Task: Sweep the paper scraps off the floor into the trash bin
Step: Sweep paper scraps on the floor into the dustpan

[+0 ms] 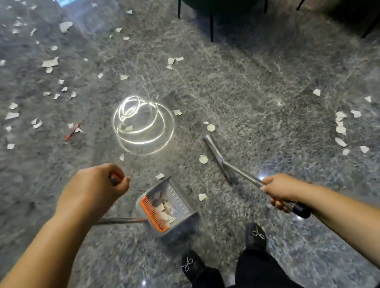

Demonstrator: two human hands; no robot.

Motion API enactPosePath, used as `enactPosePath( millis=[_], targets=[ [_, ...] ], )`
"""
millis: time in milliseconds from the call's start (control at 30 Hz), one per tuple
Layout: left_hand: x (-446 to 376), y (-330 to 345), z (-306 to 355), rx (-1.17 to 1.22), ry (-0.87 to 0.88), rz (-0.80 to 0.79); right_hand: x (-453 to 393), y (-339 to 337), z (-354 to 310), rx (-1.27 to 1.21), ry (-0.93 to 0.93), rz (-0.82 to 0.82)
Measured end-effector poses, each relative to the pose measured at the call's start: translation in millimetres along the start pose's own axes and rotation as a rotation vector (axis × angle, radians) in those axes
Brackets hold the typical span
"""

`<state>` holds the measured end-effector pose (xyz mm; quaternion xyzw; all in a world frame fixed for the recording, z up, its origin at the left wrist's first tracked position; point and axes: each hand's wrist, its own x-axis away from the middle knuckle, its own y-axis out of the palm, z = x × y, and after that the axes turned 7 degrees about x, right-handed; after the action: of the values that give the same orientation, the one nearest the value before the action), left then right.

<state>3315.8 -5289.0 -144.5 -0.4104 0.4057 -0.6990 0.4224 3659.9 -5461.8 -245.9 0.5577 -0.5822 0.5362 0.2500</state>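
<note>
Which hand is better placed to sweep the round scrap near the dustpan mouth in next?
Right. The right hand holds the broom, whose head lies beside the round scrap. The left hand holds the dustpan handle and only needs to steady it.

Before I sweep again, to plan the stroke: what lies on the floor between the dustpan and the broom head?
In the head view, two paper scraps lie between the dustpan and the broom head: one beside the head, one by the pan's right wall.
</note>
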Motion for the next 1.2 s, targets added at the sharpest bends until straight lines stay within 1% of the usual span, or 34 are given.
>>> enactPosePath(
  millis=[100, 167, 333, 433, 467, 600, 700, 800, 933, 1033, 1200],
  targets=[
    [7.4, 8.7, -24.9, -0.036, -0.041, -0.059, -7.8, 19.4, -16.1, 0.077, 0.002, 0.016],
    [8.1, 12.9, -34.2, -0.058, -0.073, -0.067, -11.8, 30.2, -26.6, 0.136, 0.004, 0.007],
    [3.7, 18.4, -38.0, -0.076, -0.035, -0.043, -11.2, 59.5, -50.7, 0.397, -0.015, -0.107],
    [1.8, 18.8, -42.7, -0.087, -0.028, -0.029, 0.9, 84.8, -58.4, 0.538, -0.065, -0.160],
    [1.4, 18.6, -45.1, -0.085, -0.026, -0.026, 3.3, 94.1, -58.3, 0.533, -0.076, -0.173],
    [3.2, 18.3, -55.6, -0.071, -0.018, -0.015, 8.8, 126.1, -59.9, 0.330, -0.065, -0.236],
    [5.5, 17.3, -62.5, -0.062, -0.015, -0.017, 16.5, 141.8, -67.4, 0.169, -0.018, -0.336],
    [8.8, 13.9, -72.6, -0.044, -0.016, -0.018, 26.6, 154.0, -74.5, 0.116, -0.010, -0.389],
    [21.4, 7.9, -95.4, -0.004, -0.037, -0.013, 36.5, 157.2, -85.3, 0.115, -0.031, -0.379],
    [30.7, 0.9, -113.6, 0.058, -0.100, 0.031, 40.5, 149.2, -94.7, 0.159, -0.060, -0.344],
    [37.4, -19.7, -147.0, 0.097, -0.183, 0.107, 38.4, 140.9, -117.8, 0.163, -0.059, -0.276]
  ],
)
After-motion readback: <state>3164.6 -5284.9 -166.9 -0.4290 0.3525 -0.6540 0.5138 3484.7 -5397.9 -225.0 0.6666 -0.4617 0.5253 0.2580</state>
